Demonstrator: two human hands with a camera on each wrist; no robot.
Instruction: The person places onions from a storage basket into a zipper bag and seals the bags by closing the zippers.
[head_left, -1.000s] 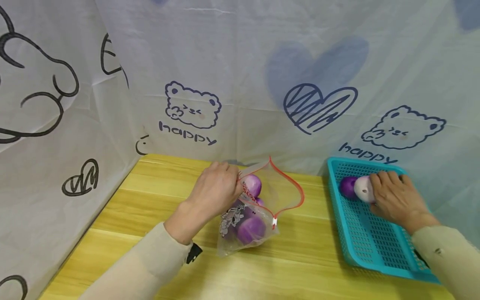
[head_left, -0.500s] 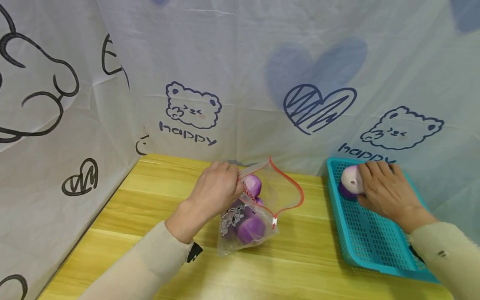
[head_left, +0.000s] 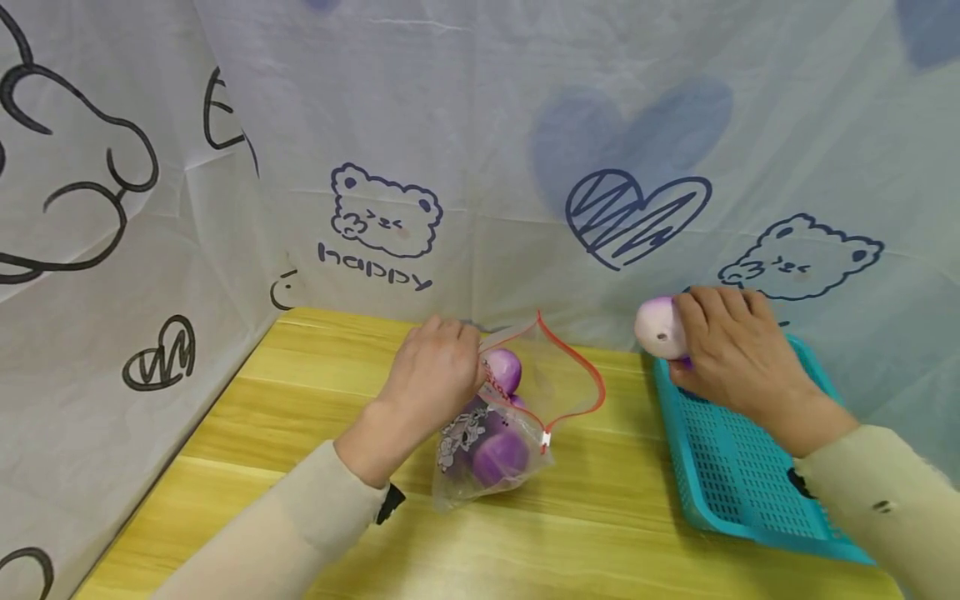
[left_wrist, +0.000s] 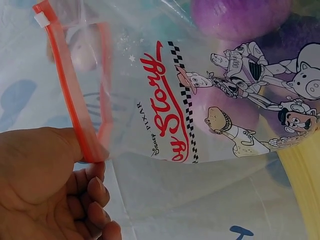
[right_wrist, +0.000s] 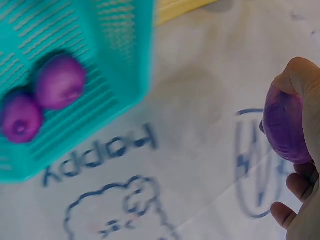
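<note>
A clear slider zip bag [head_left: 459,442] with a red zip and cartoon print stands on the table, its mouth held wide. My left hand [head_left: 431,379] pinches the red zip edge [left_wrist: 75,95] between thumb and fingers. Inside the bag lie several round purple fruit-like pieces [head_left: 501,458]. My right hand [head_left: 738,350] grips another round purple fruit-like piece [head_left: 657,327], pale at one end with a small dark dimple. It hangs over the far left corner of the basket. In the right wrist view, the thumb wraps over its purple side [right_wrist: 286,127].
A turquoise plastic basket [head_left: 693,492] stands on the right of the yellow wood-grain table [head_left: 600,542]. Two more purple pieces [right_wrist: 61,81] lie in it, seen in the right wrist view. A printed white cloth [head_left: 487,167] hangs right behind the table.
My right hand has lifted the round purple piece up out of the basket and carried it left to above the rim. The left hand and the bag have barely moved.
</note>
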